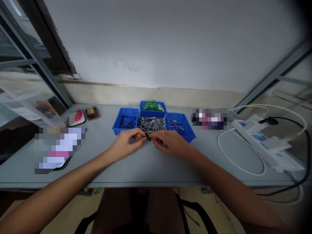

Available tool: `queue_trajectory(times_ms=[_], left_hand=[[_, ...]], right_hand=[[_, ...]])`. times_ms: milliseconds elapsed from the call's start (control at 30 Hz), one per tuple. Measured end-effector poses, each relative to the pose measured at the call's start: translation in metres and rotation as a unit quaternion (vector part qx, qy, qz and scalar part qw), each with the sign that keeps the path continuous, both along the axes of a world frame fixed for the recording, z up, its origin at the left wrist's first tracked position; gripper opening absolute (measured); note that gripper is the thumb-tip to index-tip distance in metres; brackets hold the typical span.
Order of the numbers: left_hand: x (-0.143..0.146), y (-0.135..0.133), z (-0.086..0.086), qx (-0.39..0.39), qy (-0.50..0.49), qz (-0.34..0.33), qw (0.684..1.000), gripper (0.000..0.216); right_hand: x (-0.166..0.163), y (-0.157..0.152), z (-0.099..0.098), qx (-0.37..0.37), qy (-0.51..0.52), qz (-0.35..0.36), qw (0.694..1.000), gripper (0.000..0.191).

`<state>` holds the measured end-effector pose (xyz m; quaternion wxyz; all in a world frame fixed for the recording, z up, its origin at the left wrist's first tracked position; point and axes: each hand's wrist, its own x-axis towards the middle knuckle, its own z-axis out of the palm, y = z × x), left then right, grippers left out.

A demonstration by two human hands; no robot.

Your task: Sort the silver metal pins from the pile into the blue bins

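Between the fingertips of both hands is a small black piece (148,137), too small to name. My left hand (128,142) pinches it from the left, and my right hand (170,142), with a ring on one finger, closes on it from the right. Just beyond the fingers lies a heap of thin metal pins (152,124). To the left stands a blue bin (117,127) with dark slender parts (128,123) in it. Another blue bin (188,131) at the right holds a few metal pins (177,125). Behind, a third blue bin (153,113) contains green pieces (152,105).
On the right lie a white power strip (265,146) and looping white cable (240,167). A phone-like device (62,164), partly blurred out, lies at left. Behind it are a white pad (76,119) with a pink object (78,115) and a translucent container (36,107). The wall closes the back.
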<state>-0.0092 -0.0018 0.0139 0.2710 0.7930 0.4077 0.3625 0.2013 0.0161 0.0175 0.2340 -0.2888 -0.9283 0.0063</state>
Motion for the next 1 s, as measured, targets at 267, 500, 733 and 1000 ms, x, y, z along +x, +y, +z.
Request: queue_trajectory(times_ms=[267,500,733,1000], left_hand=[[0.0008,-0.0013,0.0007,0.008,0.037,-0.027,0.999,0.009],[0.0022,-0.0019,0.0001,-0.002,0.053,-0.048,0.997,0.007],[0.0017,-0.0022,-0.0007,-0.012,0.043,-0.051,0.998,0.009],[0.0006,-0.0014,0.0008,-0.002,0.038,-0.035,0.999,0.015]], right_hand=[[0.0009,-0.0028,-0.0024,0.021,-0.008,0.068,0.997,0.024],[-0.0001,-0.0035,-0.0025,0.009,-0.008,0.093,0.996,0.021],[-0.0006,-0.0031,-0.0021,-0.003,-0.015,0.081,0.997,0.016],[0.0006,-0.0010,-0.0008,-0.008,-0.001,0.041,0.999,0.018]])
